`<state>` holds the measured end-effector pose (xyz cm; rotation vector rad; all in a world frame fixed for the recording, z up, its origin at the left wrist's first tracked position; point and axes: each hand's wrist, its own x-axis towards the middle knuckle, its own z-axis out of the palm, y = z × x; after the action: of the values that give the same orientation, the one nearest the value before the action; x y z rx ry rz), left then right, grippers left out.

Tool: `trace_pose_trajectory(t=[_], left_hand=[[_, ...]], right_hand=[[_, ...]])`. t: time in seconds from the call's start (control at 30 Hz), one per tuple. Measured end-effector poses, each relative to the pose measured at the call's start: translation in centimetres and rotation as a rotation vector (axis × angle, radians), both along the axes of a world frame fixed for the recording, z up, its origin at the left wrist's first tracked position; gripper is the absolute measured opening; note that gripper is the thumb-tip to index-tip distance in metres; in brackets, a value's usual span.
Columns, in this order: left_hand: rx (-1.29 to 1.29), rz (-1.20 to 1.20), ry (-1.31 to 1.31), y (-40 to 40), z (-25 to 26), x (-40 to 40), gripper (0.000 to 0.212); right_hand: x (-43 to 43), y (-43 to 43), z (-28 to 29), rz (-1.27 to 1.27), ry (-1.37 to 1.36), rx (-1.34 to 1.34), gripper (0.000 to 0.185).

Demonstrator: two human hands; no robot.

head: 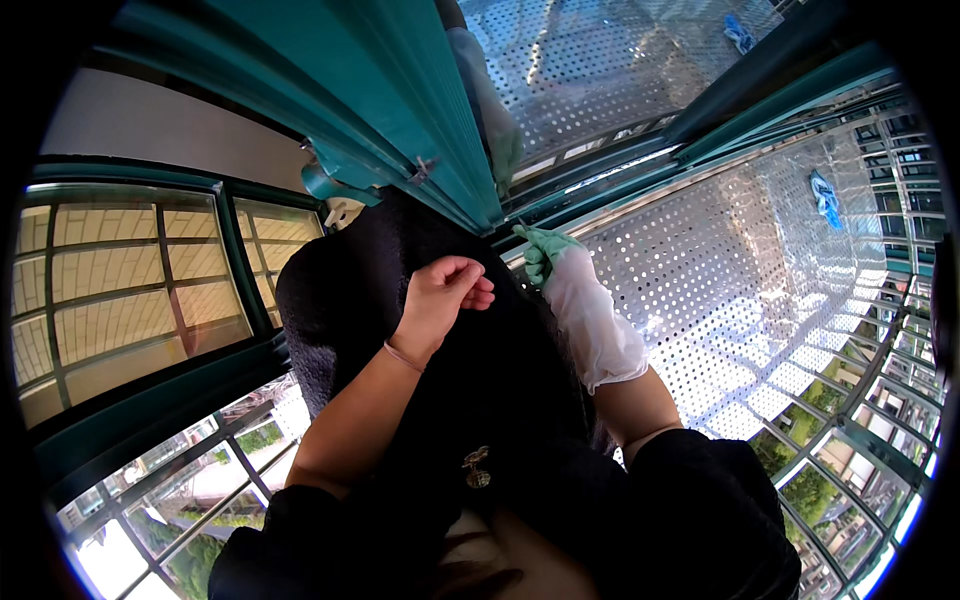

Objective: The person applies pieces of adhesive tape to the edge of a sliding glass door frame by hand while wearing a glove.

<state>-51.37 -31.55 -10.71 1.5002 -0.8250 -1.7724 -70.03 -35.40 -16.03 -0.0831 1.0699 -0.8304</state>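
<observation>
My left hand (453, 285) is bare, with its fingers curled in and nothing to be seen in them, above the dark clothing over my lap. A thin band circles that wrist. My right hand (546, 253) wears a green glove with a long whitish cuff. Its fingers are bent at the lower corner of the green window frame (457, 150), beside the sill track (592, 199); whether they hold something small cannot be told. The window glass (592, 67) mirrors the gloved arm and the perforated metal.
To the right lies a perforated metal sheet (697, 247) inside a barred cage (840, 412), with a crumpled blue cloth (826, 199) on it. A green-framed window pane (127, 285) with bars behind it stands at left. Greenery and buildings show far below.
</observation>
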Motion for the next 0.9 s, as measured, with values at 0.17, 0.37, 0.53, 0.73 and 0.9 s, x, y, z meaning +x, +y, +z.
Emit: trace_pose_trajectory(t=[0.17,0.37,0.53,0.73,0.9], left_hand=[[0.009,-0.010,-0.016,0.0,0.9,-0.5,0.021],[0.078,-0.016,0.069,0.3,1.8,-1.7,0.021],[0.193,-0.049,0.212,0.4,2.0,-4.1,0.020],[0.307,0.107,0.353,-0.9,-0.4,-7.1,0.015],[0.291,0.380,0.335,-2.6,-3.6,-9.5,0.015]], right_hand=[[-1.3,0.4,-2.4,0.434,1.439,-0.959,0.014],[-4.1,-3.1,-3.9,0.801,1.734,-1.341,0.015],[-4.8,-4.9,-4.5,0.833,1.737,-1.497,0.014],[-4.4,-5.8,-5.0,1.002,1.689,-1.475,0.013],[-4.9,-6.3,-6.0,0.865,1.686,-1.662,0.011]])
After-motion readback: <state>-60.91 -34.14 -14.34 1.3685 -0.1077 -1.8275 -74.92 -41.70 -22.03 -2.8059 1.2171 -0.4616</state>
